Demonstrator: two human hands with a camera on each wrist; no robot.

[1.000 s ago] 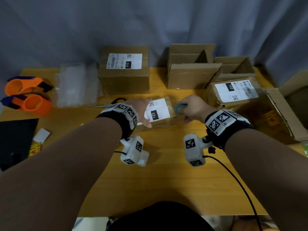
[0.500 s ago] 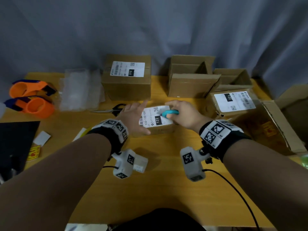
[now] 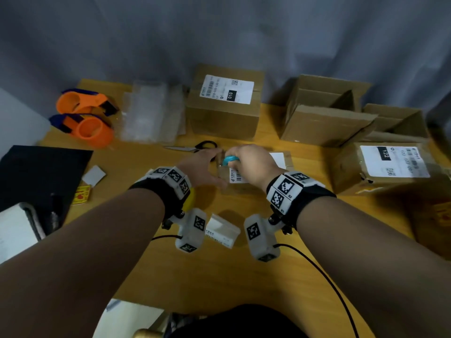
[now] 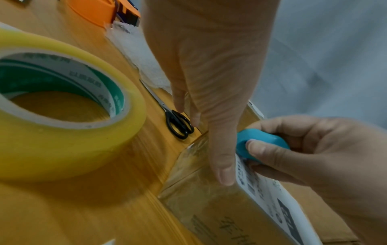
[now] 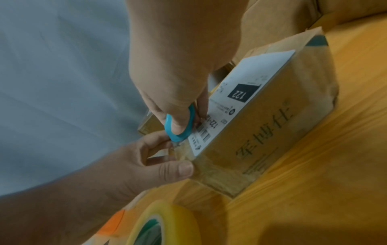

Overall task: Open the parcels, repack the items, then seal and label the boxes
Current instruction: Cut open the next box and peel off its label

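Observation:
A small taped parcel (image 3: 280,159) with a white "122" label lies mid-table. My left hand (image 3: 202,164) holds its left end, thumb (image 4: 222,165) on the near edge and fingers down the far side. My right hand (image 3: 253,164) grips a small blue cutter (image 3: 229,160), pressed onto the parcel's top at that same left end. In the right wrist view the cutter (image 5: 178,131) sits on the clear tape just past the label's edge, close to my left hand (image 5: 136,165). The cutter's blade is hidden.
A yellow tape roll (image 4: 62,107) stands just left of the parcel, with black scissors (image 3: 192,148) behind it. A sealed "010" box (image 3: 224,103), open boxes (image 3: 324,113), another "122" box (image 3: 385,164), bubble wrap (image 3: 151,113) and orange tape dispensers (image 3: 85,118) line the back.
My right hand has drawn the blue cutter leftwards across the parcel's top, from its right end to its left end. My left hand has stayed at the left end.

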